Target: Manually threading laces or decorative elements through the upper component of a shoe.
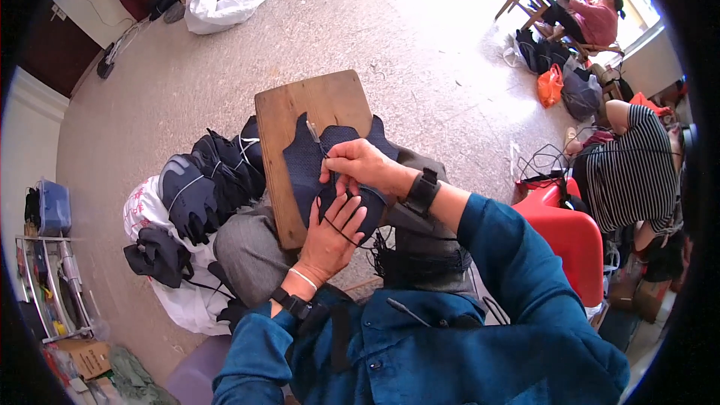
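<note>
A wooden board (316,93) rests across my lap, and a dark blue textured fabric piece (301,169) with several rounded lobes lies on it. My left hand (332,234) lies flat on the near part of the fabric, fingers stretched out, with a thin black cord (342,234) running across them. Just above it, my right hand (362,164) pinches the black cord between thumb and fingers. A small pale, slim object (313,132) lies on the fabric beyond the right fingertips; its kind is unclear. Part of the fabric is hidden under both hands.
Bundled dark fabric pieces (196,187) sit on a white bag (196,302) to my left. Black fringe-like strands (420,262) hang by my right leg. A red plastic stool (559,236) and a person in stripes (626,172) are at right; another person (596,19) sits farther off.
</note>
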`<state>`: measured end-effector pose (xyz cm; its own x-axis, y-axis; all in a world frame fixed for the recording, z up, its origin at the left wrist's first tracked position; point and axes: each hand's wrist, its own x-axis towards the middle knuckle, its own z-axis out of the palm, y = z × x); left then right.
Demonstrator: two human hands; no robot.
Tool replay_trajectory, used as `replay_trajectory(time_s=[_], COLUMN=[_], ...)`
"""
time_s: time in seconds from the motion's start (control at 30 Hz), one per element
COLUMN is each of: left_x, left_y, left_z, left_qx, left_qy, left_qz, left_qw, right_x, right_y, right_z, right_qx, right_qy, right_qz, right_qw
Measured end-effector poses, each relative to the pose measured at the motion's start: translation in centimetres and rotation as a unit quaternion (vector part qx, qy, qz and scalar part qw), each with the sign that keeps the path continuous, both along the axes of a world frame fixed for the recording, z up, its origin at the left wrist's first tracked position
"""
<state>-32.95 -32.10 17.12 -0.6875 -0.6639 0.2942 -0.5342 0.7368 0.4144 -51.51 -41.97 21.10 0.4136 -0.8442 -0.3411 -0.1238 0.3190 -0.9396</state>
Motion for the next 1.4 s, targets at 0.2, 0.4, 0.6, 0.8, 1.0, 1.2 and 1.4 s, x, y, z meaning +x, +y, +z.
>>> replay_trajectory(time_s=[0.2, 0.4, 0.6, 0.8, 1.0, 1.2, 1.4], left_x=[-0.2, -0.3, -0.5, -0.6, -0.6, -0.6, -0.8], left_y=[0.4, 0.4, 0.4, 0.5, 0.6, 0.6, 0.9], left_z=[-0.1, 0.1, 0.3, 0.2, 0.3, 0.4, 0.4], left_qx=[0.000, 0.011, 0.030, 0.033, 0.018, -0.004, -0.021], left_qy=[-0.040, -0.043, -0.045, -0.035, -0.029, -0.037, -0.063], left_qz=[0.023, 0.030, 0.041, 0.051, 0.048, 0.053, 0.058], left_qw=[0.999, 0.999, 0.998, 0.998, 0.998, 0.998, 0.996], right_x=[0.0, -1.0, -2.7, -6.6, -9.5, -4.9, 0.3], right_y=[-2.7, -8.7, -15.5, -19.4, -19.2, -15.8, -8.0], right_z=[0.0, 1.1, 2.7, 3.4, 3.6, 7.0, 5.8], right_qx=[0.057, -0.004, -0.049, -0.099, -0.089, -0.202, -0.165], right_qy=[-0.005, 0.036, 0.008, -0.010, -0.020, -0.001, 0.002], right_qz=[0.051, 0.034, -0.057, -0.195, -0.305, -0.106, -0.082], right_qw=[0.997, 0.999, 0.997, 0.976, 0.948, 0.974, 0.983])
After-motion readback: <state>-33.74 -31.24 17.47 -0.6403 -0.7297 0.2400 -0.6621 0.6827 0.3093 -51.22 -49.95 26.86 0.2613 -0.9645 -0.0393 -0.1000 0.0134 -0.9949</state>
